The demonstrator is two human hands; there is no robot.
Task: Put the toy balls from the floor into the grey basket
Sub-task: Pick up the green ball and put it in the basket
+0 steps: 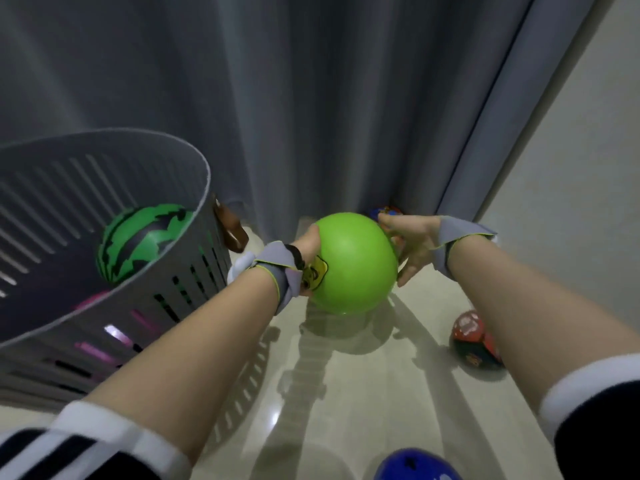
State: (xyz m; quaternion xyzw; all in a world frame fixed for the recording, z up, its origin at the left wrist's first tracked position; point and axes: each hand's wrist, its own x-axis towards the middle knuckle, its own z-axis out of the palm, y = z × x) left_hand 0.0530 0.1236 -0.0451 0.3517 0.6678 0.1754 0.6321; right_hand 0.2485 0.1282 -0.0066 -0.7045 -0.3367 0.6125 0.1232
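Observation:
A bright green ball [356, 261] with a yellow sticker hangs above the floor, held between both hands. My left hand [298, 258] presses its left side and my right hand [412, 244] cups its right side. The grey slatted basket [194, 237] stands to the left, and inside it lie a green watermelon-striped ball [142, 240] and something pink lower down. On the floor lie a red and dark ball [474, 337] at the right, a blue ball [415, 465] at the bottom edge, and a colourful ball [388, 212] mostly hidden behind the green one.
Grey curtains [311, 98] hang straight ahead down to the pale glossy floor [346, 393]. A white wall [571, 168] closes the right side. A brown handle [230, 226] sticks out from the basket's rim.

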